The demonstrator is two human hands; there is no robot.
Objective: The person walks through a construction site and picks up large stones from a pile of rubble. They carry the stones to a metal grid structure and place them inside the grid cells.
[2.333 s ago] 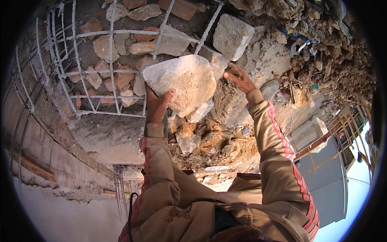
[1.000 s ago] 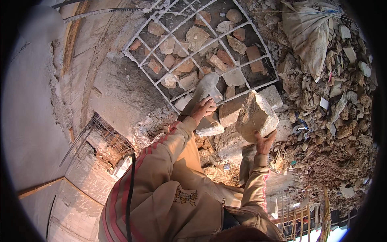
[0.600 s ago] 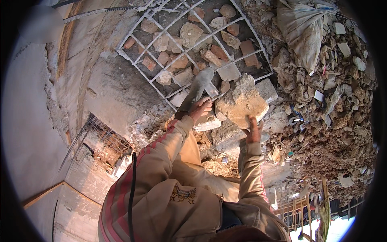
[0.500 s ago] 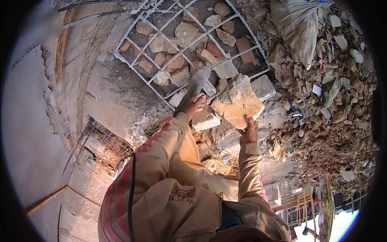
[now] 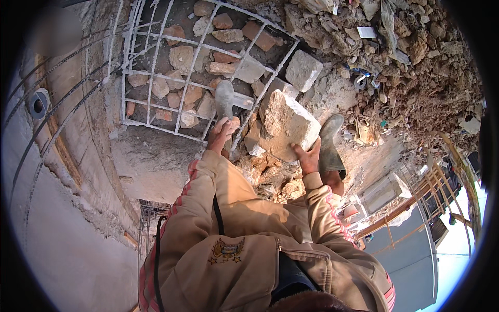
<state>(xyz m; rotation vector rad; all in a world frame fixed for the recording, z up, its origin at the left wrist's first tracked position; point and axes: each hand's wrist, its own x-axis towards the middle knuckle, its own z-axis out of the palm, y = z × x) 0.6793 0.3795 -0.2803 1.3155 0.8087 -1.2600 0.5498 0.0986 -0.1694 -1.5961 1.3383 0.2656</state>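
Observation:
A large rough tan stone block (image 5: 288, 125) stands tilted between my boots, with a flat pale face turned to the right. My right hand (image 5: 309, 156) grips its near lower edge, thumb on the front. My left hand (image 5: 222, 136) is at the left boot (image 5: 224, 99), fingers curled; what they close on is hidden. Just beyond the left hand, a pale grey oblong piece (image 5: 243, 100) sticks out beside the boot, and I cannot tell whether the hand holds it. My right boot (image 5: 331, 145) is planted right of the block.
A rebar grid (image 5: 197, 49) lies ahead over broken stones and bricks. A grey block (image 5: 304, 70) sits at its right corner. Rubble (image 5: 416, 67) is heaped at the right. Long bent rods (image 5: 67, 114) cross the left side. Loose stones (image 5: 275, 179) lie between my legs.
The view has turned, shifting the grid leftward. The stone block is tilted differently, showing more of its right face, with my right hand still on it. My right boot now shows more fully.

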